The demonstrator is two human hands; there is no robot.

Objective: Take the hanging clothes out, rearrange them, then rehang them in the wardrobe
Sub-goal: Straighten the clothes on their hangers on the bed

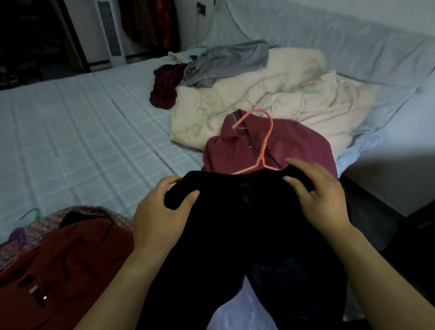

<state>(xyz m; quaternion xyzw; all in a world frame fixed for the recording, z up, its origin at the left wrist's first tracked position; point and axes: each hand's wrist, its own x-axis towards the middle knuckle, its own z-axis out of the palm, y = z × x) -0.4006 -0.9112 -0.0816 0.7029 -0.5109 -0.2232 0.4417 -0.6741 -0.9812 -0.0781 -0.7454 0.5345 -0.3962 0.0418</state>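
Pale checked sheet over the bed (70,132), filling the left and middle of the view. Behind it, a padded grey-blue headboard (325,43) against the wall. Heaped at the head end, a crumpled cream duvet (256,89).

At the near edge of the bed, a black garment (245,232), held up by its shoulders and hanging down toward the camera. To its left, flat on the sheet, a red coat (67,270) with dark buttons, lying over a speckled knit (77,213). Just beyond the black garment, a maroon shirt (291,139), collar up, partly resting on the duvet. Farther back, a grey top (227,59) draped on the duvet, touching a bunched dark red cloth (165,87). By the far wall, a white tower fan (108,23).

Left grip (160,212) closed round the garment's left shoulder, thumb and fingers pinching a fold. Right grip (320,196) on the right shoulder, fingers curled over the top edge, thumb pressed on the cloth.

Pink hanger (266,142) with its hook lying on the maroon shirt, lower arms slipping under the black neckline.
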